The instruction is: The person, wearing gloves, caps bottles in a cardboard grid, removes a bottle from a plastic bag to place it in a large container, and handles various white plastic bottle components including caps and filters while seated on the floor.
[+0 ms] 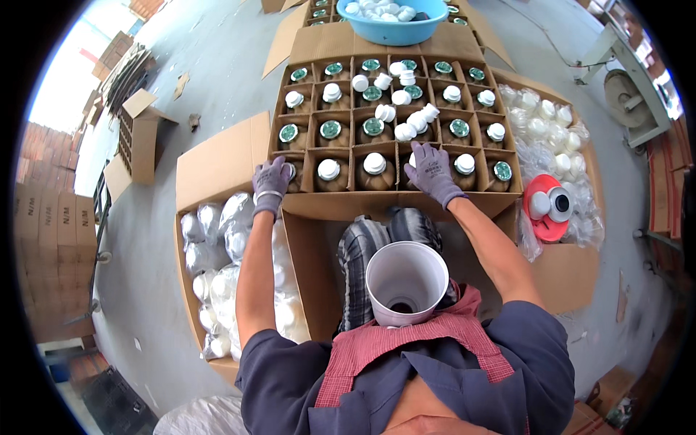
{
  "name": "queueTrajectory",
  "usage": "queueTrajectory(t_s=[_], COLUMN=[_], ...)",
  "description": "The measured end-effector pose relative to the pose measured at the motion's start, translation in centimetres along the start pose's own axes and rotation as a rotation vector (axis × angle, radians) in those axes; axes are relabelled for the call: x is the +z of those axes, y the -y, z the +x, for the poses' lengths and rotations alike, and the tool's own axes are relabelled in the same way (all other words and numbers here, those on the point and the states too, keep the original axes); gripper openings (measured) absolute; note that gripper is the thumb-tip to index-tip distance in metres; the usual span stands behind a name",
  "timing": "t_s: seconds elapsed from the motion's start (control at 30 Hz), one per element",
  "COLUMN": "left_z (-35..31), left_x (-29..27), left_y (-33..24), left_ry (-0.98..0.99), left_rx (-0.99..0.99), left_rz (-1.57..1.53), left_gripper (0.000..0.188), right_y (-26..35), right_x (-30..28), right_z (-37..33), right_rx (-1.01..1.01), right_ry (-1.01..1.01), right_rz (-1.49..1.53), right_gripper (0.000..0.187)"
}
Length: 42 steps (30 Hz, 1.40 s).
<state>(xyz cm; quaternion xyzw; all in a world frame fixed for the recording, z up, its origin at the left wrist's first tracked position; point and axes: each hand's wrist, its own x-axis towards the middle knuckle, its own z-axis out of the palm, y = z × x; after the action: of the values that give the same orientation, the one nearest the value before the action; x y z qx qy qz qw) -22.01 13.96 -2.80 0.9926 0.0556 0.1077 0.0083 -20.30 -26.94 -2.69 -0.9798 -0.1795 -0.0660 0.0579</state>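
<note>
A divided cardboard box (406, 197) in front of me holds rows of brown bottles. Some bottles wear white caps (375, 163); others show green-and-white tops (330, 129). Both my hands wear grey-purple gloves. At the near left corner, my left hand (272, 181) is closed about a bottle's cap, mostly hidden by the fingers. My right hand (431, 174) reaches into the near row, its fingers closed around a white cap (412, 160) that shows beside the thumb. Several loose white caps (404, 132) lie across the bottle tops and dividers.
A blue basin (392, 31) of white caps stands beyond the box. Open cartons of bagged white items flank me on the left (194, 319) and right (591, 196). A red piece with round parts (549, 226) rests on the right one. Between my legs stands a white bucket (407, 279).
</note>
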Motion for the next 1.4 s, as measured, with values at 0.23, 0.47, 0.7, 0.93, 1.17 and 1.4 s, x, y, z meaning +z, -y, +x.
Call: queueTrajectory(t_s=[0.23,0.47,0.7,0.93,1.17,1.4], left_z=[0.6,2.5,2.2,0.3,0.3,-0.8], left_x=[-0.2,1.4,-0.1,-3.2,-0.1,1.2], left_y=[-5.9,-9.5,-5.4,-26.9,-33.0,-32.9], left_ry=[0.014,0.271,0.395,-0.094,0.288,0.141], left_rx=[-0.106,-0.080,-0.130,0.759,0.700,0.639], left_rz=[0.266,0.287,0.160,-0.530,-0.144,-0.147], left_gripper=[0.035,0.029,0.038,0.037,0.046,0.049], right_y=[-1.9,-4.8,-12.4,-18.0,-18.5,-15.7], right_x=[-2.3,-3.3,-6.9,-6.0,-6.9,-8.8], right_z=[0.3,6.3,0.4,-7.4,-5.0,1.6], right_rx=[-0.066,-0.167,0.137,0.553,0.559,0.301], right_ry=[-0.123,-0.112,-0.087,0.272,0.590,0.761], right_rz=[0.270,-0.130,0.209,-0.195,-0.212,-0.337], right_gripper=[0.044,0.039,0.035,0.043,0.053,0.042])
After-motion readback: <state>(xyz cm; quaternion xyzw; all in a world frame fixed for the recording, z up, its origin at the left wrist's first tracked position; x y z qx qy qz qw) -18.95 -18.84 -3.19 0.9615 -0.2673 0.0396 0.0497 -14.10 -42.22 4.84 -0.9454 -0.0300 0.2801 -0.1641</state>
